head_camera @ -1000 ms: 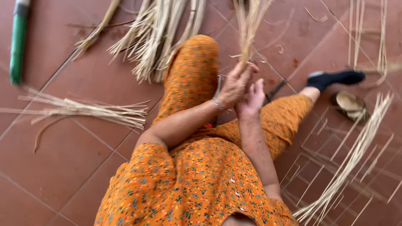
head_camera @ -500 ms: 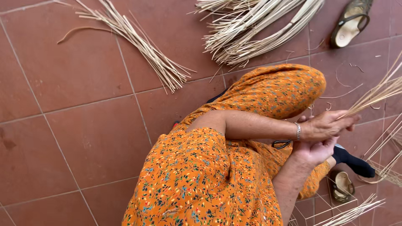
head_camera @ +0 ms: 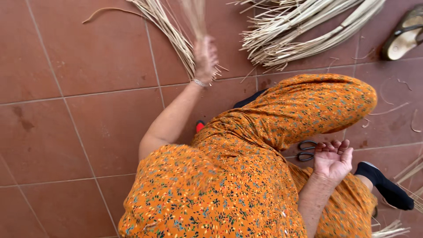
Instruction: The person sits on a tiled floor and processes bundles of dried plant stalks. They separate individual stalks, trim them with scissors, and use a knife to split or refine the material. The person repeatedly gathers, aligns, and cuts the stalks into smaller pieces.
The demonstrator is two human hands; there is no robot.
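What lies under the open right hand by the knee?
Below the right hand, black scissors lie on the tile floor. Only the handle loops show; the orange clothing covers the blades.

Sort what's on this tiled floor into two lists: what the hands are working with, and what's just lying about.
In hand:
- left hand, closed on a blurred bunch of straw strips
- fan of strips on the floor beside that hand
- right hand, open and empty, next to black scissors

Lying about:
- big pile of strips
- sandal
- loose scraps
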